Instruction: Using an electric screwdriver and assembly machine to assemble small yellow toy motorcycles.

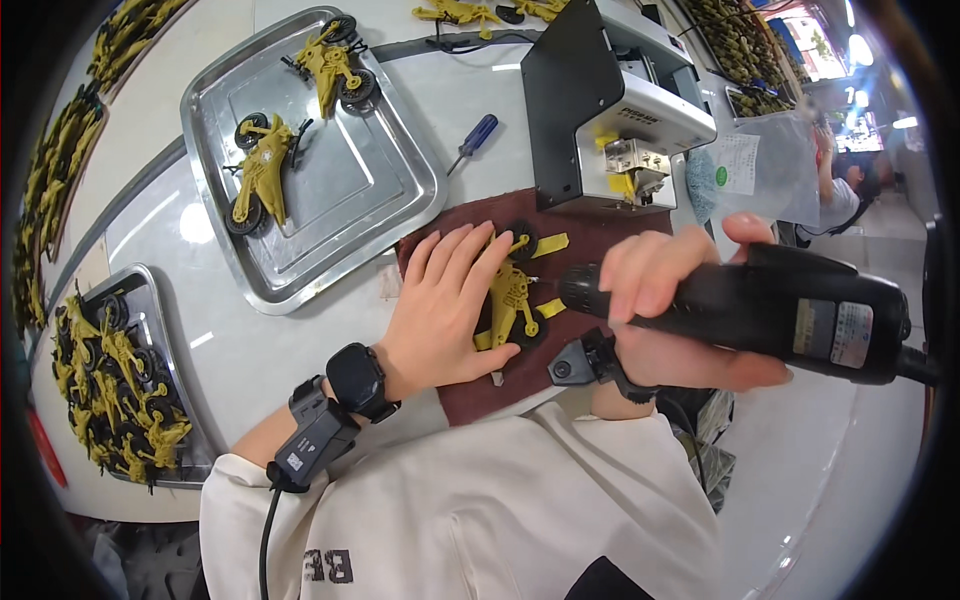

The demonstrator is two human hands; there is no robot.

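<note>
Head view: your left fingers [487, 265] are spread over the bike [512, 290], which lies on the mat [470, 400], partly beneath and just right of them. Your right fingers [635, 280] wrap the driver [800, 310], its bit aimed left at the bike; seating can't be told. Best press firmly, keep the bit square, and guard your left fingers.

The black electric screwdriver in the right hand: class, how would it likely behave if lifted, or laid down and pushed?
The electric screwdriver is probably stiff, since its surface looks hard. It may feel back-heavy, as its thick end extends beyond the right hand and trails a cord. Being rounded, it might roll, though the cord could restrain it.
</note>
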